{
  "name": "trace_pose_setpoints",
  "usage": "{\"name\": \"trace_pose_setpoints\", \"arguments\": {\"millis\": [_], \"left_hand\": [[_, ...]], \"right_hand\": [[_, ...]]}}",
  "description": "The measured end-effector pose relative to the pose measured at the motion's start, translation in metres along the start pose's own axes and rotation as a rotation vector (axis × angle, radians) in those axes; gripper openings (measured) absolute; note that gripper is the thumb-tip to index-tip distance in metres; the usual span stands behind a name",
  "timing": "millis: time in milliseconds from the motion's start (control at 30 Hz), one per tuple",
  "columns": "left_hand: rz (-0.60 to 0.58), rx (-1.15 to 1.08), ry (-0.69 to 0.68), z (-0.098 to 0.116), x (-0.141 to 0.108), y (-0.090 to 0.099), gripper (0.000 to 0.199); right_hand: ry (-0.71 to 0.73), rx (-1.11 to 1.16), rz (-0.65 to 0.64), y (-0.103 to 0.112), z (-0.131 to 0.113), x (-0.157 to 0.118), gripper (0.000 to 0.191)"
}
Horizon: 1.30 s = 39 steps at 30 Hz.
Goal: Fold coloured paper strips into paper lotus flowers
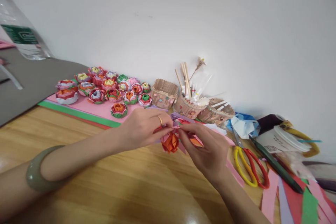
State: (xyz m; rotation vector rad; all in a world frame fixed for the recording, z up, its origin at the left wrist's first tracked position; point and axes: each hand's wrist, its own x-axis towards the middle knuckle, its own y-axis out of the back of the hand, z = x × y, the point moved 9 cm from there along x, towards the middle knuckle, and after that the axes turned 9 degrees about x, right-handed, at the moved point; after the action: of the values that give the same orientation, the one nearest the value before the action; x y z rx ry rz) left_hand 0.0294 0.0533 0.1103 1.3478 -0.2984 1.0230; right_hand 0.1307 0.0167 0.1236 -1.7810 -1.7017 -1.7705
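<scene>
My left hand [147, 127], with a gold ring, and my right hand [206, 147] meet near the middle of the view. Both pinch a small piece of paper between their fingertips; its exact shape is hard to make out. Just below the fingertips is an orange folded paper flower [170, 142], with pink and red paper around it. Behind and beside my right hand lie pink, white and purple paper pieces, partly covered by the hands. A green bangle [35, 168] circles my left wrist.
Several folded paper flowers [113, 94] sit on stacked coloured sheets [86, 112] at the left. Decorated baskets [164, 94] stand along the wall, some holding sticks. Scissors [252, 168], a dark green tool [278, 166], a white tub [278, 140] and paper strips [270, 196] lie right. A bottle [23, 35] stands far left.
</scene>
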Motion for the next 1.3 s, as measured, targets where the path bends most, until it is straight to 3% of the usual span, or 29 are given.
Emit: {"name": "trace_pose_setpoints", "arguments": {"millis": [133, 200, 300, 400, 533, 733, 833, 967, 1033, 1167, 1300], "left_hand": [[-0.144, -0.256, 0.308, -0.022, 0.001, -0.014, 0.004], [-0.154, -0.366, 0.445, -0.031, -0.001, -0.019, 0.004], [-0.144, -0.407, 0.498, -0.035, -0.004, -0.021, 0.004], [-0.148, -0.396, 0.454, -0.032, -0.005, -0.022, 0.004], [-0.114, -0.376, 0.413, -0.029, -0.005, -0.018, 0.008], [-0.197, -0.773, 0.591, -0.036, -0.006, -0.033, 0.013], [-0.163, -0.694, 0.524, -0.036, -0.002, -0.029, 0.006], [0.091, -0.432, 0.386, -0.038, 0.0, -0.003, 0.002], [0.16, -0.325, 0.328, -0.034, -0.001, 0.004, 0.004], [0.174, -0.201, 0.169, -0.018, -0.002, 0.006, 0.008], [0.135, -0.165, 0.213, -0.017, -0.005, -0.002, 0.008]], "right_hand": [[-0.234, 0.228, -0.097, -0.007, 0.021, 0.003, 0.007], [-0.404, 0.366, -0.191, -0.017, 0.034, 0.001, 0.006], [-0.535, 0.455, -0.256, -0.025, 0.043, -0.003, 0.008], [-0.508, 0.389, -0.242, -0.024, 0.042, -0.003, 0.008], [-0.325, 0.244, -0.157, -0.015, 0.027, 0.001, 0.01], [-0.167, 0.249, -0.11, -0.008, 0.017, 0.003, 0.011], [-0.111, 0.216, -0.081, -0.006, 0.014, 0.004, 0.013], [-0.131, 0.067, 0.087, 0.01, 0.014, 0.005, 0.007], [-0.261, 0.1, 0.049, 0.006, 0.023, 0.004, 0.01], [-0.628, 0.385, -0.206, -0.026, 0.044, -0.01, 0.025], [-0.794, 0.535, -0.239, -0.037, 0.051, -0.019, 0.027]]}}
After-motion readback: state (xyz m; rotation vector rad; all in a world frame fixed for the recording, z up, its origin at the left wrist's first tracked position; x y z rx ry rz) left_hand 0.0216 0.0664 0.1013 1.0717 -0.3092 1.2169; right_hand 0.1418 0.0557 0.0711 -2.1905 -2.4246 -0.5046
